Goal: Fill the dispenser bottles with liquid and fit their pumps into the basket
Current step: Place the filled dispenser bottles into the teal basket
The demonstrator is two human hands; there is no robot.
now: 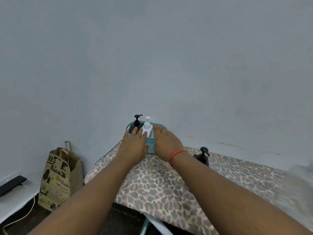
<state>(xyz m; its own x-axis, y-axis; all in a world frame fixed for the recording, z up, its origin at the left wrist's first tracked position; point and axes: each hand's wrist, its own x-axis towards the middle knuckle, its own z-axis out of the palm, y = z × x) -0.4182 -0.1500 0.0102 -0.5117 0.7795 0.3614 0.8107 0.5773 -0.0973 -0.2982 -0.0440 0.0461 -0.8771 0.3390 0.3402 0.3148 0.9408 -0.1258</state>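
A teal basket (151, 148) stands at the far end of the leopard-print table, against the wall. Inside it stand a black dispenser bottle (136, 123) and a white dispenser bottle (147, 125), both with pumps fitted. My left hand (134, 144) lies over the basket's left front, fingers straight and touching the bottles. My right hand (165, 143) lies over the basket's right side, fingers extended along the white bottle. A second black dispenser bottle (202, 156) stands on the table to the right, outside the basket.
The leopard-print table (169, 187) runs toward me and to the right. A printed paper bag (57, 177) stands on the floor at the left, next to a white surface with a dark flat object (11, 184) and a white cable (25, 212).
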